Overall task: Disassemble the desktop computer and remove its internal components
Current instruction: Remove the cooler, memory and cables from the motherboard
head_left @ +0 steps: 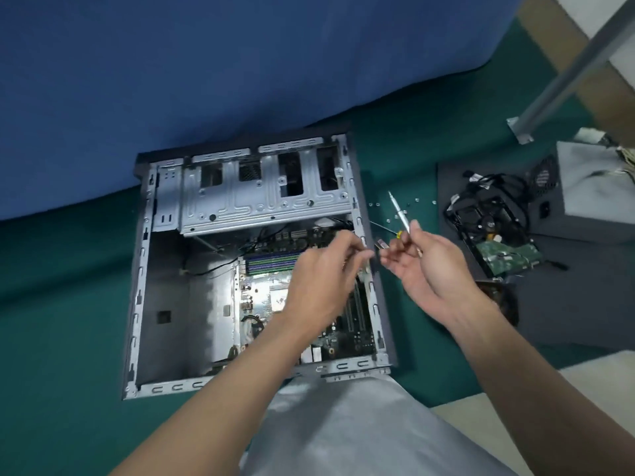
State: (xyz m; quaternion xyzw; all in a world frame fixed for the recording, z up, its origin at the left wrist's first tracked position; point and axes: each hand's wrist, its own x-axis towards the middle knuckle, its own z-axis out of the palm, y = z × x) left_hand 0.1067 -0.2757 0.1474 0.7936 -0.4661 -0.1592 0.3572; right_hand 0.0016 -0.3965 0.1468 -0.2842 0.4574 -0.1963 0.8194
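The opened case lay sideways, its motherboard bared. The right hand gripped a screwdriver. The blurred left hand had its fingers curled; what it held was unclear.

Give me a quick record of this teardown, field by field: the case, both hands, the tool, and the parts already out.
case: open, lying flat on the green floor
motherboard: inside the case
left hand: over the case's right edge, fingers curled; grip too blurred to tell
right hand: holds a silver screwdriver, tip pointing away
loose screws: scattered right of the case
removed parts: hard drive with cables, power supply
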